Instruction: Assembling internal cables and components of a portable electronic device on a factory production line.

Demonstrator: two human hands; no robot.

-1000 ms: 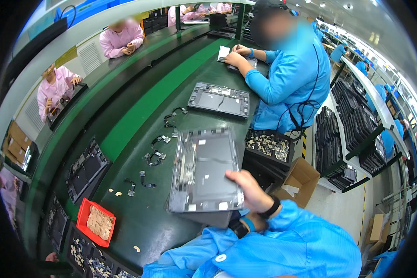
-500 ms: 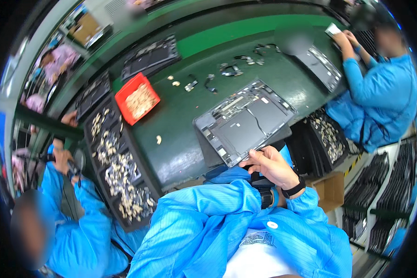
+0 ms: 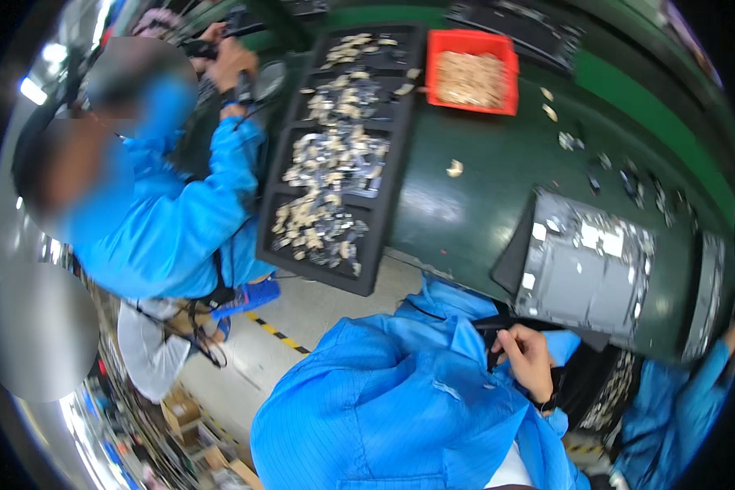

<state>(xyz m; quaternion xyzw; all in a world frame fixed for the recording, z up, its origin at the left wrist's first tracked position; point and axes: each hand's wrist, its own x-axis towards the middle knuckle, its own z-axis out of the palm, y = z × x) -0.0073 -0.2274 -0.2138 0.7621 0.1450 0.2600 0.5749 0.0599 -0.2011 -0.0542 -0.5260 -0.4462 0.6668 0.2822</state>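
My right hand (image 3: 527, 359) is raised in front of my body, close to the end of my left sleeve. Its fingers are bent together on something small and dark that I cannot make out. A black band circles its wrist. My left arm, in a blue sleeve (image 3: 400, 351), reaches across my front; its hand does not show. Just beyond my right hand lies an opened flat device casing (image 3: 588, 278), grey with bare inner parts and white patches. It rests partly on a dark pad (image 3: 508, 260) at the table's near edge, with neither visible hand touching it.
On the left stands a black divided tray (image 3: 381, 212) heaped with small parts. A red bin (image 3: 510, 82) of beige pieces sits beyond it. Loose parts (image 3: 631, 184) dot the green table (image 3: 433, 220). Co-workers in blue are at left and right.
The view has swung left, so the tray and the left co-worker fill more of it. My right hand has let go of the casing's corner and drawn back toward my left sleeve.
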